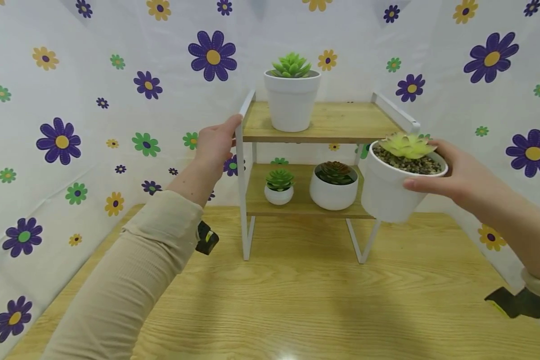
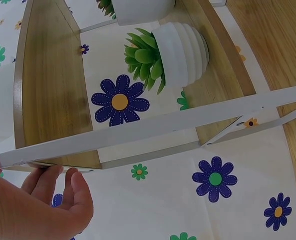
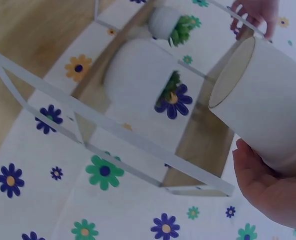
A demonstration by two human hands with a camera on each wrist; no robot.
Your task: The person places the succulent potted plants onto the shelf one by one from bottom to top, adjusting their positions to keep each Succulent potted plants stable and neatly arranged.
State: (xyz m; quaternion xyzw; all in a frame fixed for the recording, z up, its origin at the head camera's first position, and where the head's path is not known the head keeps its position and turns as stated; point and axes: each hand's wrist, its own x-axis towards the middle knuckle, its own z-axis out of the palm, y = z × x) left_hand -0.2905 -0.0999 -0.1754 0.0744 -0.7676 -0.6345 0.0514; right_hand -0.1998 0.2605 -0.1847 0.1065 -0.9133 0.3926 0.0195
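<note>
My right hand [image 1: 452, 172] grips a white pot holding a pale yellow-green succulent [image 1: 407, 146], its thumb near the rim. The pot [image 3: 267, 100] is in the air at the right front of a two-tier wooden shelf [image 1: 342, 120], slightly tilted. My left hand [image 1: 217, 145] holds the shelf's upper left corner; in the left wrist view, the fingers [image 2: 48, 182] curl under the white metal frame [image 2: 138, 130]. On the top board, toward the left, stands a white pot with a bright green succulent [image 1: 292, 92].
The lower board carries a small round white pot with a green succulent [image 1: 279, 187] and a wider white bowl with a dark reddish-green one [image 1: 334, 185]. The shelf stands on a wood-grain table [image 1: 288, 290]. A flower-patterned white cloth [image 1: 94, 110] hangs behind and at both sides.
</note>
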